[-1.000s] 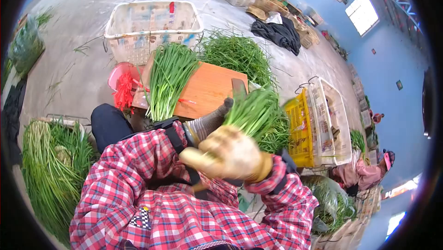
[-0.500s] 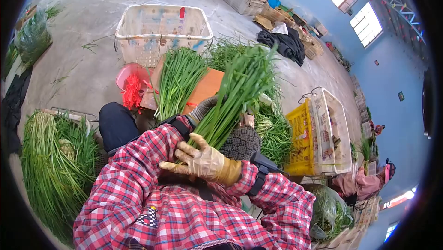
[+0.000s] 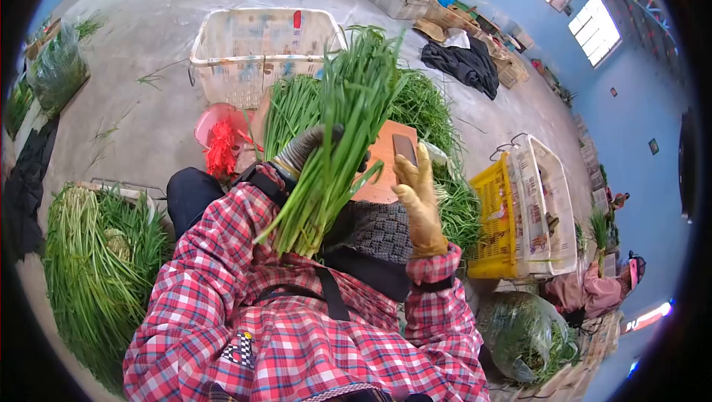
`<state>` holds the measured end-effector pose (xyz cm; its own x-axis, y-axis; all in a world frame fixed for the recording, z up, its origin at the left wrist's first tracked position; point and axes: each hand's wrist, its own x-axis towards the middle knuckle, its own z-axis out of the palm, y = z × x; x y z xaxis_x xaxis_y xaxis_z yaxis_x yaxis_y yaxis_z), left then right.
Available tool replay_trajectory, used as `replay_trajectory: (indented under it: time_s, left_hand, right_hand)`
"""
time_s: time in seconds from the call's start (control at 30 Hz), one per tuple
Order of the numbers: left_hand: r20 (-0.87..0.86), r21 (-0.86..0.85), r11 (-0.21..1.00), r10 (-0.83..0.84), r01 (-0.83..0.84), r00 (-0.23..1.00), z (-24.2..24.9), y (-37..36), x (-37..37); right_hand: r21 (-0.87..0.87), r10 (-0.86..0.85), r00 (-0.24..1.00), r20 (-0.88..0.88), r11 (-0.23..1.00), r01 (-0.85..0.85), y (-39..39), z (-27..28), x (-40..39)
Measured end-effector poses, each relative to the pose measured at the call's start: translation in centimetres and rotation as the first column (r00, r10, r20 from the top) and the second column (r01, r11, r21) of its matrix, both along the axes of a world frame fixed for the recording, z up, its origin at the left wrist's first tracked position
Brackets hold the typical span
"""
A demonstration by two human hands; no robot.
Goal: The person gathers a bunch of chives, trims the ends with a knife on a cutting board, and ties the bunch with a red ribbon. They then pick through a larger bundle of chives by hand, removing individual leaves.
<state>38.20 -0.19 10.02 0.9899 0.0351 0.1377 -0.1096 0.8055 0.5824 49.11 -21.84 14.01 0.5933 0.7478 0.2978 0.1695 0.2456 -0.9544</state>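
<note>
Left hand (image 3: 308, 148), in a grey knit glove, had its grip closed around a bunch of chives (image 3: 334, 142), held upright and tilted a little, cut ends down near the chest, tips up toward the far white basket (image 3: 259, 46). Right hand (image 3: 417, 194), in a yellow rubber glove, stood just right of the bunch with fingers straight and spread wide, holding nothing, not clearly touching the stalks.

Behind the hands lay a wooden board (image 3: 386, 161) with another bunch of chives (image 3: 293, 109) flat on it at left. A loose pile of chives (image 3: 434, 120) lay on the floor to the far right of the board. Red ties (image 3: 221, 148) sat in a pink bowl (image 3: 208, 122) left of the board. A large heap of chives (image 3: 96, 268) lay near left. A yellow crate (image 3: 493, 216) and a white crate (image 3: 545, 202) stood right, a bag of greens (image 3: 523, 335) near right. Another person (image 3: 601, 287) sat at far right.

Progress, judged: one bunch gathered and in hand, ends roughly even, no tie seen on it; one bunch already on the board; big heaps left unsorted, so most of the work looked undone
</note>
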Motion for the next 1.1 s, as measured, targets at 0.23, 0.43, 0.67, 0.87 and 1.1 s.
replay_trajectory:
  time_s: [0.23, 0.43, 0.67, 0.87, 1.1]
  left_hand:
    - [0.451, 0.850, -0.043, 0.574, -0.525, 0.684, 3.5, -5.9, 0.6]
    - [0.268, 0.962, -0.202, 0.556, -0.185, 0.787, 1.3, -8.0, -0.3]
    - [0.434, 0.897, -0.111, 0.410, -0.429, 0.802, 5.5, -5.0, -0.3]
    - [0.303, 0.862, 0.318, 0.301, -0.395, 0.904, 5.8, -4.3, 4.1]
    - [0.304, 0.806, 0.337, 0.469, -0.486, 0.829, 7.1, -4.9, 10.3]
  right_hand:
    - [0.120, 0.067, 0.990, -0.127, 0.991, -0.052, 6.0, -1.5, -0.9]
    - [0.166, -0.027, 0.871, -0.491, 0.978, 0.124, 6.6, -2.5, 0.2]
    - [0.151, -0.030, 0.990, -0.135, 0.987, 0.050, 6.6, 1.3, -1.9]
    - [0.086, 0.049, 0.989, 0.142, 0.994, -0.061, 6.7, 4.8, 0.7]
    - [0.266, -0.040, 0.998, 0.055, 0.964, 0.024, 7.7, 6.6, 5.3]
